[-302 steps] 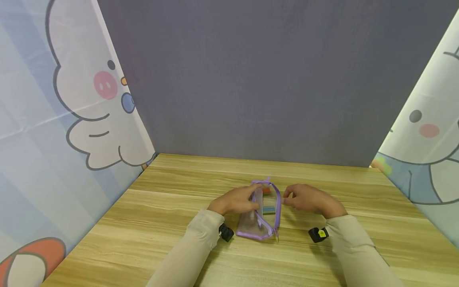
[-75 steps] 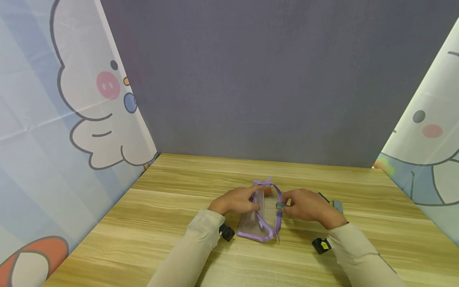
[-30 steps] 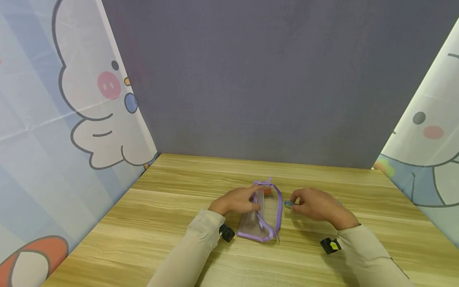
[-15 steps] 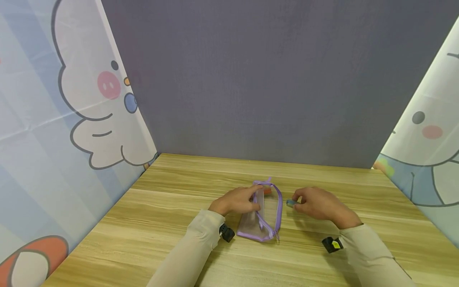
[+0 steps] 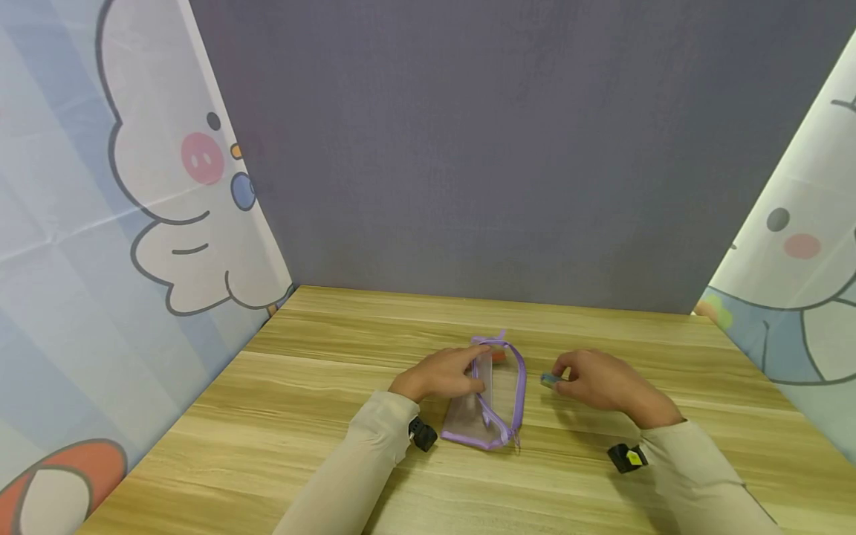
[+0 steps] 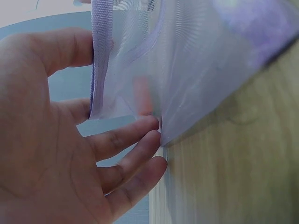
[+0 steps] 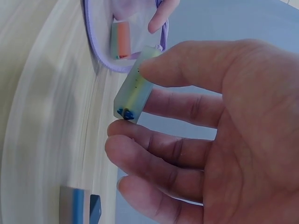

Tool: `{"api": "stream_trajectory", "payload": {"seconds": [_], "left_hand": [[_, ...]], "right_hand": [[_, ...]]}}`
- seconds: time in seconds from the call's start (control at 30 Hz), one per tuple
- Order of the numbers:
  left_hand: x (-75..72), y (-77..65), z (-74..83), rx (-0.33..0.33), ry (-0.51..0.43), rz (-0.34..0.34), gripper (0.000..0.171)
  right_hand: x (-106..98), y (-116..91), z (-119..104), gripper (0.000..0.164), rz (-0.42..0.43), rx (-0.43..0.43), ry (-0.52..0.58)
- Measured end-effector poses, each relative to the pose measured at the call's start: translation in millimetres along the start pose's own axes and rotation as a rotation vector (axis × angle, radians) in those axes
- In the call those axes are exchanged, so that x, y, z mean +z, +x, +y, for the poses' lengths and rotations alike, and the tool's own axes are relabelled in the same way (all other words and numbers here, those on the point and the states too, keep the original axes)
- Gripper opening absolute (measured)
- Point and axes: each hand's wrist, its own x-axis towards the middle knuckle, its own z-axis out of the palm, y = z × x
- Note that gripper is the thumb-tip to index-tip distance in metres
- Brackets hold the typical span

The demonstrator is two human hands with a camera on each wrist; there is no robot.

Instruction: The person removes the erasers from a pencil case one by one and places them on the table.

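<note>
My left hand [image 5: 441,375] holds the near edge of a see-through mesh zip pouch [image 5: 520,394] with purple trim, its thumb and index finger pinching the zipper band [image 6: 100,51] while the other fingers spread against the mesh. The pouch lies with its mouth open, and an orange-and-green eraser [image 7: 122,39] is inside. Just right of the pouch, my right hand [image 5: 598,379] pinches a translucent green-and-yellow eraser [image 7: 134,88] between thumb and fingers, above the table. Blue marks show on the eraser's end.
Beside the right hand, a grey-and-blue block [image 7: 72,205] and a dark piece [image 7: 95,209] lie on the wooden table [image 5: 321,461]; the right hand hides them in the head view. A grey panel [image 5: 481,148] stands behind the table, with printed cloths at both sides.
The green-and-yellow eraser was inside the pouch, then at its mouth in the right hand; it has since moved right, away from the pouch. The left hand has stayed in place.
</note>
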Motion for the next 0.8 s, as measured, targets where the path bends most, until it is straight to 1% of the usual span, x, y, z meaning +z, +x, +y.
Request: {"api": "stream_trajectory", "payload": {"seconds": [0.3,0.47,0.8], "left_hand": [[-0.1,-0.1,0.3,0.000,-0.008,-0.006,0.072],[-0.2,-0.1,-0.2,-0.007,-0.011,-0.008,0.072],[-0.1,0.3,-1.1,-0.004,-0.014,-0.009,0.072]], "right_hand": [[1,-4,10,0.014,-0.009,0.017,0.010],[-1,-6,12,0.017,-0.013,0.022,0.019],[-5,-8,15,0.014,-0.009,0.034,0.023]]}}
